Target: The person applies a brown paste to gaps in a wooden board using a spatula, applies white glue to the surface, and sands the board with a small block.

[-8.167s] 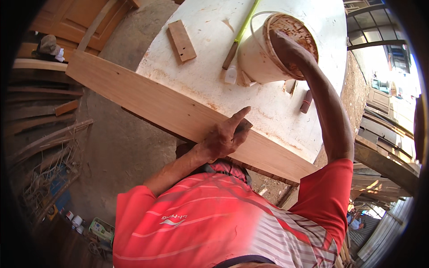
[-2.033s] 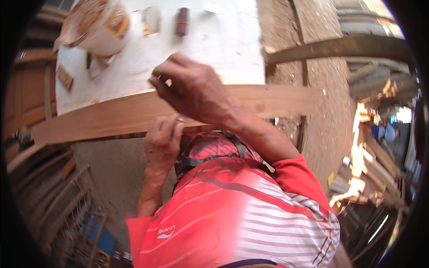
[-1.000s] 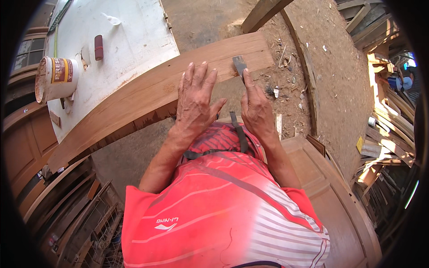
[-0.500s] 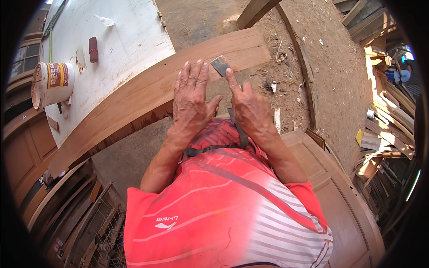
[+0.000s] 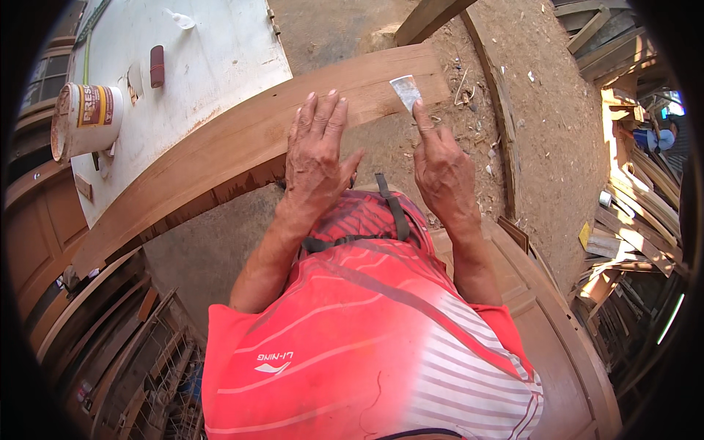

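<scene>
My left hand [image 5: 319,158] rests palm down with fingers stretched flat on a long, pale brown wooden board [image 5: 183,176]. My right hand [image 5: 446,176] is closed round a putty knife, index finger extended along it; its metal blade [image 5: 405,90] is over the board's right end, near the lower edge. The board lies across the near side of a white tabletop [image 5: 213,66], overhanging it to the right. On the top at the left stand a pale bucket [image 5: 106,130] with brown smears, a dark red roll [image 5: 157,67] and a small white plastic item [image 5: 181,20].
A timber beam [image 5: 433,15] juts in at the top. Debris lies on the dirt ground [image 5: 550,147]. Lumber piles [image 5: 638,235] line the right, with a person in blue [image 5: 653,138] beyond. Wooden panels [image 5: 51,227] stand left; a panelled door [image 5: 543,345] lies lower right.
My right hand has shifted rightward with the putty knife since half a second ago, and the blade has turned. Earlier it was inside the bucket. My left hand stays on the board.
</scene>
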